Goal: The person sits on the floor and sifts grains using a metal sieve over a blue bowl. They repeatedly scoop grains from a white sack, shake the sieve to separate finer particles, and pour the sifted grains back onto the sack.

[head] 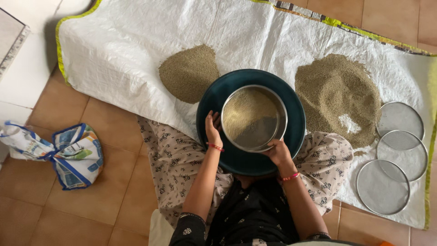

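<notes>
Both hands, the left hand [212,129] and right hand [277,152], clasped the steel sieve [253,118] over the dark basin [236,157]; grain piles lay at ten o'clock [189,73] and two o'clock [337,98], so sifting seemed partway done.

A sheet [127,50] lies on the floor [109,182]. A basin [249,163] rests at its near edge, before the person's knees, with a sieve [254,118] in it. The left hand [212,129] is on the sieve's left rim, the right hand [277,152] on its near rim. One grain heap [187,72] lies behind and left of the basin, another [337,95] to its right. Three spare sieves [393,155] lie in a row right of that heap. A bag [68,152] sits on the floor, well left of the sheet's near edge.
</notes>
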